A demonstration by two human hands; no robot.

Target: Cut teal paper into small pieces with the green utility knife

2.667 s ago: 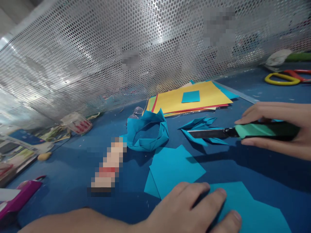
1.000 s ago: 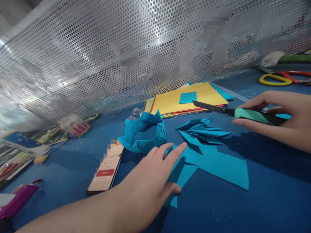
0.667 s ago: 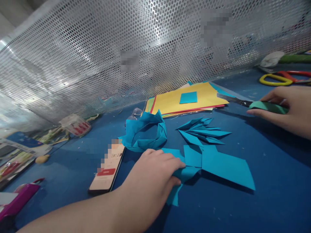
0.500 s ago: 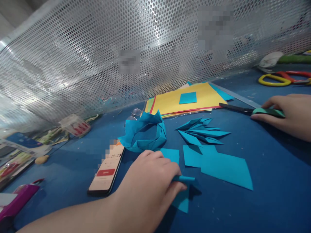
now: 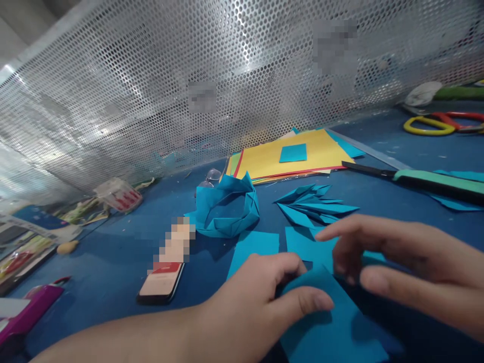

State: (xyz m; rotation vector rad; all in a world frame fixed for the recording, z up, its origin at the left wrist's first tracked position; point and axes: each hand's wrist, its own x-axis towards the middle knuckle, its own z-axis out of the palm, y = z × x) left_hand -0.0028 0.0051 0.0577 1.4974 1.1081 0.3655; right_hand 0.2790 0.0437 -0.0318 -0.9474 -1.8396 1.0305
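My left hand (image 5: 260,302) pinches a blue paper sheet (image 5: 333,327) between its thumb and fingers, near the front of the table. Just right of it, my right hand (image 5: 393,257) hovers with fingers apart and bent, holding nothing I can see. Flat blue paper pieces (image 5: 260,242) lie beyond the hands, partly covered by them. A folded blue paper ring (image 5: 227,206) stands behind my left hand. To its right rests a spiky fan of folded blue paper (image 5: 312,201). A knife with a dark blade and green-and-black handle (image 5: 438,181) lies past my right hand.
A stack of coloured paper (image 5: 260,156) with a small blue square (image 5: 293,153) sits at the back. Left are a phone (image 5: 162,285), a purple tool (image 5: 34,307) and a plastic tub (image 5: 119,194). Scissors (image 5: 429,126) lie back right. Perforated metal (image 5: 151,91) stands behind.
My right hand has let go of the knife and come left and nearer to the paper. The blue paper in my left hand, seen as a narrow edge before, now shows its broad face.
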